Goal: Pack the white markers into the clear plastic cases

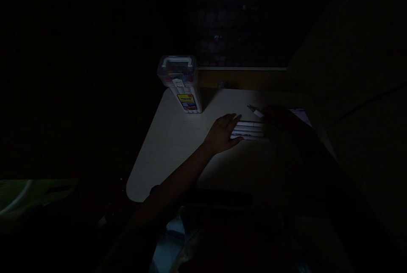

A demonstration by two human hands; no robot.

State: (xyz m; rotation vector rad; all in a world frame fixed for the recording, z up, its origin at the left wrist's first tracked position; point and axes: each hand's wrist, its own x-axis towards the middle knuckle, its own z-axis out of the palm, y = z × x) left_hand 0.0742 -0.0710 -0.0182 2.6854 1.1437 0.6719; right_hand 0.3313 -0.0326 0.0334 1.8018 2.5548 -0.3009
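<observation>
Pale blue cloth [168,247] shows at the bottom edge, partly covered by darkness. Above it, the left forearm slants up and right to the left hand [221,134], palm down, fingers reaching along the upper side of a row of white sticks [249,129], thumb along the lower side. That grip is spread around their left ends on the surface [159,146]; I cannot tell whether it squeezes. At least 4 sticks lie side by side, their right ends hard to make out.

The right hand [276,116] is nearly black, its arm lost in shadow. 1 white piece with a dark tip [257,112] juts left from its fingers; I cannot tell whether the grip is closed on it. Behind that hand, a lit screen [300,116] is partly hidden. 1 clear-lidded case [187,95] stands farther left.
</observation>
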